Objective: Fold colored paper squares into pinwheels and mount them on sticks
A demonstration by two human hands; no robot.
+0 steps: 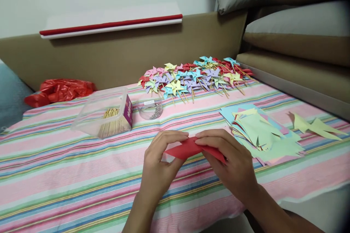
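A folded piece of red paper [186, 149] is held between both hands, just above the striped tablecloth [68, 174]. My left hand [160, 165] pinches its left part with fingers curled over the top edge. Gripping the right part from above is my right hand [232, 164]. To the right lies a stack of cut coloured paper squares [262, 133], mostly light green on top. Farther back is a heap of finished paper pinwheels on sticks [197, 76] in several colours.
A clear plastic box of wooden sticks [109, 114] lies on its side at the left. Beside it stands a small clear cup of pins [151, 110]. Loose green paper pieces [314, 125] lie far right. A red plastic bag [60, 90] sits at the back left. Sofa cushions [298, 40] rise behind.
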